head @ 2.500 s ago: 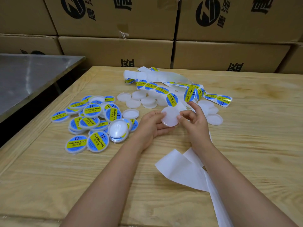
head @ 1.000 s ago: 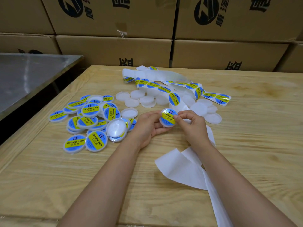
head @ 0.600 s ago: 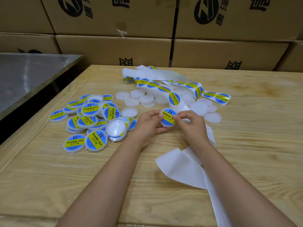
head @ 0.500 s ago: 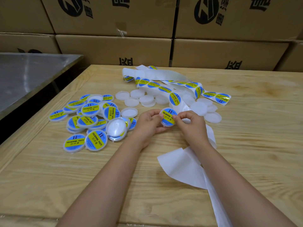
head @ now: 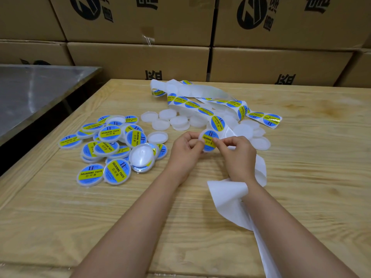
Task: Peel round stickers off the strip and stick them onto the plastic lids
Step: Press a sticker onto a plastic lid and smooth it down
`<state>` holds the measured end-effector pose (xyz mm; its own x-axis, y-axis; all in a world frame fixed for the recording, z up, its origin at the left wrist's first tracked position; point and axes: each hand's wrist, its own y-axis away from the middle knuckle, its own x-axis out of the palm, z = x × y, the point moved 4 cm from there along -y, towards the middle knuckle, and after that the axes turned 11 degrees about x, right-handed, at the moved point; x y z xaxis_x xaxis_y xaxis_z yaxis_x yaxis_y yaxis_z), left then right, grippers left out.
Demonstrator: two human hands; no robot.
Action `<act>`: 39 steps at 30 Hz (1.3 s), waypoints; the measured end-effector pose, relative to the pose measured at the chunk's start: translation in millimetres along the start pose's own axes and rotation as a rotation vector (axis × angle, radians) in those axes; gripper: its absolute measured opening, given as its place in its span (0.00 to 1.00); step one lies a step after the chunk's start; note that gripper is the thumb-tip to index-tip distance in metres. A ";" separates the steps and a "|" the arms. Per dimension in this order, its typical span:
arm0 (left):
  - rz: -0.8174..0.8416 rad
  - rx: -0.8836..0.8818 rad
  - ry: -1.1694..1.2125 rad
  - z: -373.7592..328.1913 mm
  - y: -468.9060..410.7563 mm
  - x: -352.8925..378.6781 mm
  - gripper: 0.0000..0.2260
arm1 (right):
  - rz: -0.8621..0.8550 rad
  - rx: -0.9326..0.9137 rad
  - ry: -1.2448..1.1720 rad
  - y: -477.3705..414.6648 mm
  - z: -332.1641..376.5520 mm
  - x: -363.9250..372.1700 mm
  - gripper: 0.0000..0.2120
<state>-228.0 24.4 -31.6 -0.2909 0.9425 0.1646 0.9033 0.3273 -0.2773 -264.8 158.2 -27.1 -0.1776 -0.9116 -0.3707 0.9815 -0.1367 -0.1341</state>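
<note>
Over the bench [head: 140, 227], our left hand [head: 185, 151] grips a lid [head: 200, 135] by its rim; our right hand [head: 236, 155] pinches it, thumb on the sticker [head: 208, 138], probably smoothing it. Bare lids [head: 170, 121] and the strip [head: 204, 111] lie handy toward the far edge.

backing paper [head: 228, 203]: cut by bottom edge | cartons [head: 140, 21]: tops cropped

Pale wooden table [head: 301, 187], labelled lids [head: 108, 145], blank lids [head: 170, 120], sticker strip [head: 202, 103], spent backing paper [head: 226, 201]

two bare forearms [head: 130, 227], bare hands [head: 184, 153]
</note>
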 end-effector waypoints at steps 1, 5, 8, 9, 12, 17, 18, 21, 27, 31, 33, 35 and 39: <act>-0.001 -0.004 0.012 0.2 0.0 0.6 0.06 | -0.010 -0.012 0.001 0.6 1.0 -0.8 0.08; -0.012 -0.048 0.081 1.3 0.6 3.1 0.04 | -0.035 -0.056 0.001 0.3 2.0 -1.4 0.07; -0.037 -0.123 0.172 4.0 1.4 4.3 0.03 | -0.047 -0.007 -0.042 -0.6 -1.0 0.1 0.19; -0.044 -0.146 0.199 4.6 1.5 4.0 0.04 | -0.041 0.029 -0.071 -0.9 -1.4 -0.2 0.26; -0.018 -0.194 0.313 3.9 1.5 4.3 0.05 | 0.029 -0.001 -0.092 0.1 1.0 2.7 0.16; 0.080 -0.265 0.402 1.0 3.9 9.1 0.10 | 0.041 -0.047 -0.104 2.5 1.2 4.8 0.07; 0.088 -0.266 0.408 0.7 4.6 9.5 0.11 | 0.025 -0.044 -0.092 2.0 0.9 4.4 0.09; 0.113 -0.247 0.408 -0.3 6.7 10.0 0.10 | -0.001 -0.003 -0.089 0.0 -1.1 3.4 0.13; 0.169 -0.213 0.413 1.1 7.8 10.0 0.07 | 0.022 0.050 -0.115 1.6 -0.7 4.1 0.17; 0.151 -0.200 0.437 1.2 5.9 6.7 0.07 | 0.088 0.029 -0.156 5.8 3.8 6.2 0.15; 0.121 -0.188 0.456 -0.3 4.3 4.1 0.11 | 0.147 -0.001 -0.195 8.7 5.6 8.0 0.13; 0.096 -0.194 0.495 -0.9 2.2 0.8 0.10 | 0.212 -0.032 -0.160 11.4 6.2 10.2 0.13; 0.026 -0.240 0.486 1.6 -1.6 -7.9 0.08 | 0.229 -0.114 -0.116 10.8 8.0 9.1 0.10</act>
<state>-227.6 16.6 -34.0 -0.1398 0.7914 0.5951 0.9713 0.2263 -0.0728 -255.2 145.4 -24.6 0.0639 -0.9529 -0.2965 0.9796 0.1167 -0.1637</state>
